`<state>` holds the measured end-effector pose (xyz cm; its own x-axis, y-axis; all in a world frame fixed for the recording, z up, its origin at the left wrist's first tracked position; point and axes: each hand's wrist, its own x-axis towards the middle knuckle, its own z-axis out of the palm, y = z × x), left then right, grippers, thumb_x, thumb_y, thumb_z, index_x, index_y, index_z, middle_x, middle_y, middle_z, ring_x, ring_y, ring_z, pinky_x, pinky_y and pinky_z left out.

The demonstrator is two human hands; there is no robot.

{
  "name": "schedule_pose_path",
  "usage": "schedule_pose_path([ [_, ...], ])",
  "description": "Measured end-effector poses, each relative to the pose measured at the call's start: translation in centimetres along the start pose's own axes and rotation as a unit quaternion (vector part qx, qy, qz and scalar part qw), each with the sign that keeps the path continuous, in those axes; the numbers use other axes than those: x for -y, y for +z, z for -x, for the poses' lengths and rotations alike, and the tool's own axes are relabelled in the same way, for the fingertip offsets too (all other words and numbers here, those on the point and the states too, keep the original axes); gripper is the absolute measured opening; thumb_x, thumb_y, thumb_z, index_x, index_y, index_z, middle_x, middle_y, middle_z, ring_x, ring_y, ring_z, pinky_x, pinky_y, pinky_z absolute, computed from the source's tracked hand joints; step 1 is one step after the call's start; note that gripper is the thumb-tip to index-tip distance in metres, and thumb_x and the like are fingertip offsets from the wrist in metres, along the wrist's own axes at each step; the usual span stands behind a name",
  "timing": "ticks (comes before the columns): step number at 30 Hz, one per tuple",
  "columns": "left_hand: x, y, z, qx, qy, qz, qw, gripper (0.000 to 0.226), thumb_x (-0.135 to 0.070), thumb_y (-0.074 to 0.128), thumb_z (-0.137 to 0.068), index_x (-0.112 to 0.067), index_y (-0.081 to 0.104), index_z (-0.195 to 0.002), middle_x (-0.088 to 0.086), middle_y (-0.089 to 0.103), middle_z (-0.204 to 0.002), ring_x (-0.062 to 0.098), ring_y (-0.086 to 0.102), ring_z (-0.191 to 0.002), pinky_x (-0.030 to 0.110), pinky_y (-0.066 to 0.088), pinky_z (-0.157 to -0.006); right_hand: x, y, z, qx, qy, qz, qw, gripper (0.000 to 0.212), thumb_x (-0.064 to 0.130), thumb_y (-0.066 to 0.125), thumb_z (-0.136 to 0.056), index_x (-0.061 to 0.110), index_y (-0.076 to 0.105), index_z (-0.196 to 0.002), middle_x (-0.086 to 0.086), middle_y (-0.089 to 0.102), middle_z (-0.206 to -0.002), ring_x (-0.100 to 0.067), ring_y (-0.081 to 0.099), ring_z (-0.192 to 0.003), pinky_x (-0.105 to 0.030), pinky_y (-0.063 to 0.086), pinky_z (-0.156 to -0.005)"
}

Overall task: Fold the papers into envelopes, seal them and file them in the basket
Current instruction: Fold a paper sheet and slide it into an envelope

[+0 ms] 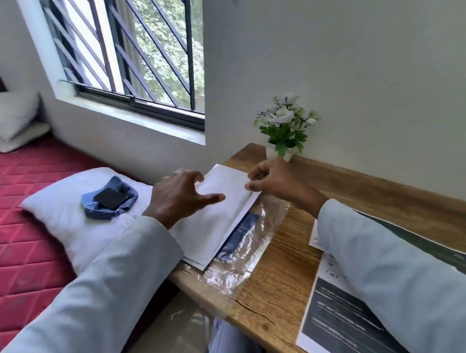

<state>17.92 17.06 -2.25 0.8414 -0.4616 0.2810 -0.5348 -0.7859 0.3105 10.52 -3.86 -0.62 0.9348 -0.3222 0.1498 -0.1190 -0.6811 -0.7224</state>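
While pinched (right hand), envelope

Printed sheet on table: text lines blurred, nothing legible.

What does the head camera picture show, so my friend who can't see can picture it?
Two hands work on a white envelope lying on clear plastic wrap on a wooden desk: the left hand touches it, the right hand pinches its far edge. A small flower pot stands behind; printed papers lie under the right sleeve.
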Motion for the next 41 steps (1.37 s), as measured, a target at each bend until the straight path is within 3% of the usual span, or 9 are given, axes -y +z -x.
schedule_pose_path([
  [5,1.3,0.6,-0.9,0.060,-0.008,-0.013,0.998,0.080,-0.081,0.066,-0.060,-0.031,0.059,-0.122,-0.005,0.060,-0.128,0.020,0.052,-0.121,0.029,0.034,-0.077,-0.6,0.9,-1.4,0.011,0.008,0.073,0.997,0.049,0.032,0.083,-0.074,0.013,0.067,-0.117,-0.002,0.068,-0.115,-0.016,0.063,-0.103,-0.037,0.052,-0.092],
  [8,1.6,0.8,-1.3,0.073,-0.006,-0.010,0.997,0.080,-0.083,0.066,-0.057,-0.032,0.059,-0.118,-0.004,0.060,-0.125,0.021,0.050,-0.121,0.030,0.034,-0.078,-0.8,1.1,-1.9,0.030,0.022,0.089,0.995,0.063,0.036,0.083,-0.075,0.012,0.059,-0.128,-0.005,0.062,-0.130,-0.021,0.059,-0.113,-0.040,0.050,-0.097],
  [13,1.7,1.0,-1.6,0.080,0.002,0.012,0.997,0.079,-0.077,0.071,-0.059,-0.034,0.057,-0.122,-0.006,0.057,-0.124,0.020,0.047,-0.122,0.030,0.032,-0.080,-1.2,1.3,-2.7,0.022,0.032,0.086,0.996,0.052,0.037,0.086,-0.069,0.015,0.066,-0.112,-0.001,0.068,-0.111,-0.022,0.064,-0.101,-0.043,0.054,-0.090],
  [19,1.7,0.8,-1.7,0.080,0.014,0.000,0.997,0.088,-0.076,0.071,-0.060,-0.032,0.050,-0.133,-0.006,0.053,-0.132,0.021,0.046,-0.125,0.033,0.035,-0.085,-0.8,1.2,-2.8,-0.051,0.002,0.068,0.996,0.042,0.022,0.085,-0.071,0.015,0.070,-0.110,0.003,0.067,-0.098,-0.016,0.064,-0.091,-0.036,0.055,-0.084],
  [24,0.9,0.5,-1.4,0.114,0.018,0.021,0.993,0.109,-0.075,0.071,-0.061,-0.029,0.026,-0.148,0.002,0.041,-0.148,0.027,0.039,-0.133,0.041,0.037,-0.103,0.6,0.5,-1.9,-0.030,0.043,-0.125,0.991,0.029,-0.001,0.074,-0.081,0.002,0.066,-0.109,-0.009,0.069,-0.096,-0.022,0.069,-0.084,-0.029,0.062,-0.067],
  [26,-0.3,0.2,-1.3,0.138,0.022,0.095,0.986,0.117,-0.072,0.073,-0.061,-0.028,0.015,-0.152,0.005,0.031,-0.155,0.028,0.031,-0.140,0.042,0.032,-0.112,1.5,-0.4,-0.8,-0.021,0.067,-0.201,0.977,0.025,-0.005,0.070,-0.083,0.001,0.064,-0.107,-0.011,0.067,-0.099,-0.020,0.068,-0.083,-0.023,0.060,-0.062],
  [30,-3.9,-0.2,-1.0,0.138,0.066,0.197,0.969,0.123,-0.065,0.077,-0.060,-0.030,0.004,-0.152,0.003,0.019,-0.159,0.026,0.023,-0.144,0.045,0.025,-0.116,2.5,-2.9,1.6,-0.030,0.092,-0.295,0.950,0.026,-0.007,0.067,-0.084,0.000,0.062,-0.108,-0.016,0.066,-0.106,-0.024,0.068,-0.088,-0.024,0.060,-0.061],
  [36,-9.4,0.0,-1.2,0.100,0.164,0.163,0.968,0.134,-0.076,0.070,-0.049,-0.028,-0.002,-0.151,0.008,0.022,-0.154,0.032,0.027,-0.138,0.046,0.029,-0.111,2.0,-8.4,6.7,-0.084,0.098,-0.402,0.906,0.020,-0.010,0.063,-0.084,-0.005,0.063,-0.104,-0.017,0.071,-0.095,-0.020,0.072,-0.074,-0.026,0.061,-0.064],
  [41,-14.2,1.0,-1.0,0.095,0.274,0.081,0.953,0.133,-0.082,0.066,-0.047,-0.032,-0.007,-0.147,0.007,0.017,-0.154,0.036,0.025,-0.138,0.061,0.027,-0.112,-1.3,-12.5,12.1,-0.127,0.118,-0.433,0.884,0.026,-0.012,0.063,-0.082,-0.008,0.062,-0.108,-0.020,0.071,-0.104,-0.024,0.072,-0.085,-0.026,0.060,-0.068],
])
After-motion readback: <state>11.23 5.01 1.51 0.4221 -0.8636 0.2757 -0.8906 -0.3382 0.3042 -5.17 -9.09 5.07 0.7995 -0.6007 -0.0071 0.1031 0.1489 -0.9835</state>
